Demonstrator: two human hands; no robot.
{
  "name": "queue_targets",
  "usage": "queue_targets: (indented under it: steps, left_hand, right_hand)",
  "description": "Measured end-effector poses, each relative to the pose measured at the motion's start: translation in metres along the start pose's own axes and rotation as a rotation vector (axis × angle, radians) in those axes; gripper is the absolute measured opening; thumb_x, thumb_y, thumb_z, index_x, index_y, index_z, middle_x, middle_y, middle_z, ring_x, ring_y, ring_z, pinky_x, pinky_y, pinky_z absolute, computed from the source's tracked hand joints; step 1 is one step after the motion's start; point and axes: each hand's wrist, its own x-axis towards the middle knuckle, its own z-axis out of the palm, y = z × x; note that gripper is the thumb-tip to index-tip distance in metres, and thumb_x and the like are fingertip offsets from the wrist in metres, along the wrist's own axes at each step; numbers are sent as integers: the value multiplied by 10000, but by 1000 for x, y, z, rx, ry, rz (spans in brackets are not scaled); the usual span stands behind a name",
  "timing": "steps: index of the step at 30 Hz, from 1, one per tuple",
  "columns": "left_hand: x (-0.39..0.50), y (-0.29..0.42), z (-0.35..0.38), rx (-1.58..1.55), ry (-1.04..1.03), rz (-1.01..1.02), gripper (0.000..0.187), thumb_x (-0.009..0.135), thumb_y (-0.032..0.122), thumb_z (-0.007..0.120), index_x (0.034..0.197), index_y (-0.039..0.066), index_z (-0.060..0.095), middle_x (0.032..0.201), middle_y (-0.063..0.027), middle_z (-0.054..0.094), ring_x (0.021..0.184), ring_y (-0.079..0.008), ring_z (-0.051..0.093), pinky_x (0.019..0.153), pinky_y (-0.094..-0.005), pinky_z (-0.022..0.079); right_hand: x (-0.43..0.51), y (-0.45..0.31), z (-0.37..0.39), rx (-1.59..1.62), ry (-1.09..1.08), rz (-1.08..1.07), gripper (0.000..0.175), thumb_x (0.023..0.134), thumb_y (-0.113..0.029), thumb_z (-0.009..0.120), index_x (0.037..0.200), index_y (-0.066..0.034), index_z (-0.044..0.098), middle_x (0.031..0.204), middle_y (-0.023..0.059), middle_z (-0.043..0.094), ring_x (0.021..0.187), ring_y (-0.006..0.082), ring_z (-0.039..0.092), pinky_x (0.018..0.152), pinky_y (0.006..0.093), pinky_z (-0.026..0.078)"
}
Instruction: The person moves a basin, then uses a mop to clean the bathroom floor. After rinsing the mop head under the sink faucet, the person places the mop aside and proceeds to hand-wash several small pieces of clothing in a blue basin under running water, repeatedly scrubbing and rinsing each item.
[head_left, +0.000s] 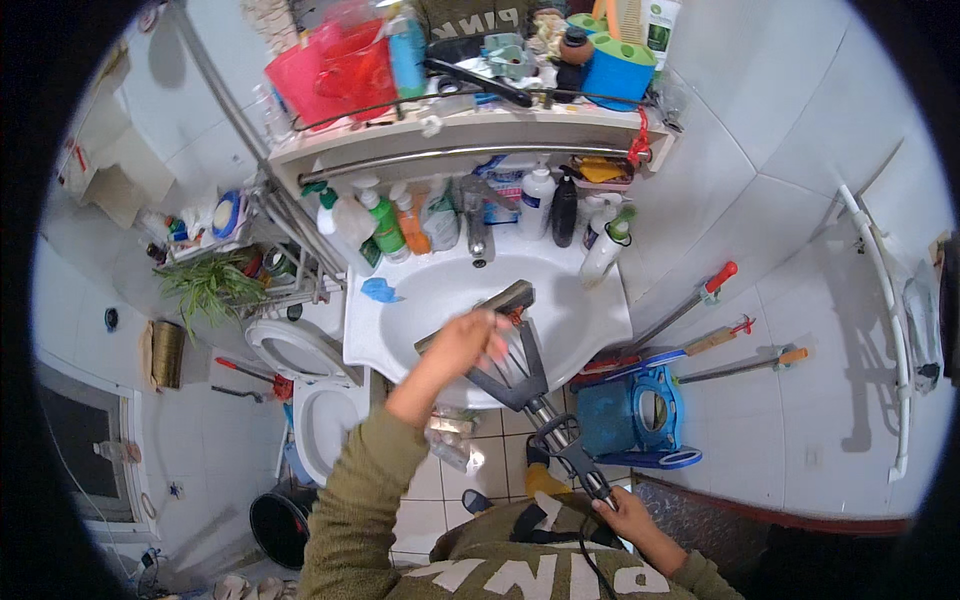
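Observation:
Over the white washbasin (600, 319), a long-handled tool (551, 421) with a forked dark frame lies slanted. Its wide grey-brown head bar (513, 298) sits above the bowl. My left hand (466, 342) is at that bar, its fingers blurred beside a small reddish tuft (516, 315); whether it grips anything is unclear. Part of the bar is hidden behind this hand. My right hand (628, 511) is closed around the black lower end of the handle, near my waist. A black cord (589, 559) hangs there.
Several bottles and a faucet (475, 221) line the basin's back. A blue cloth or sponge (379, 289) lies on its left rim. Above runs a crowded shelf (465, 120). The toilet (326, 420) stands left; a blue plastic child's seat (637, 420) stands right.

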Motion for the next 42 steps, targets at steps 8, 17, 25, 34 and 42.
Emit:
queue_targets:
  steps: [8, 17, 25, 34, 42]
  left_hand:
    - [196, 51, -33, -102, 310, -141, 426, 993, 422, 356, 1095, 63, 561, 781, 11, 557, 669, -104, 513, 551, -233, 406]
    - [218, 61, -62, -629, 194, -63, 343, 1000, 400, 390, 1005, 87, 530, 673, 51, 430, 569, -93, 392, 491, -226, 350]
    - [154, 95, -74, 141, 213, -48, 408, 1000, 370, 387, 887, 47, 609, 657, 3, 507, 551, -94, 461, 514, -231, 359]
    - [14, -59, -29, -110, 315, -210, 285, 981, 264, 434, 1060, 32, 580, 822, -58, 620, 706, -162, 613, 672, -290, 514]
    - [16, -129, 111, -748, -19, -363, 424, 1015, 250, 294, 1311, -26, 421, 1258, -180, 544, 1143, -246, 550, 950, -378, 461]
  right_hand:
    - [41, 16, -33, 13, -59, -8, 374, 876, -376, 613, 903, -19, 507, 657, 178, 558, 596, 340, 576, 548, 406, 427]
    - [57, 31, -47, 30, -185, -10, 360, 879, -363, 610, 903, -21, 498, 671, 184, 571, 615, 365, 586, 544, 413, 431]
    - [73, 30, -61, 44, -194, -67, 351, 868, -355, 628, 930, -30, 512, 654, 178, 557, 615, 366, 591, 541, 414, 430]
    - [73, 27, -58, 42, 39, -123, 335, 853, -324, 655, 984, -36, 547, 671, 158, 591, 608, 340, 614, 540, 378, 458]
    - [69, 13, -56, -46, 192, -77, 304, 832, -263, 688, 998, -35, 573, 675, 142, 598, 559, 277, 584, 522, 347, 446]
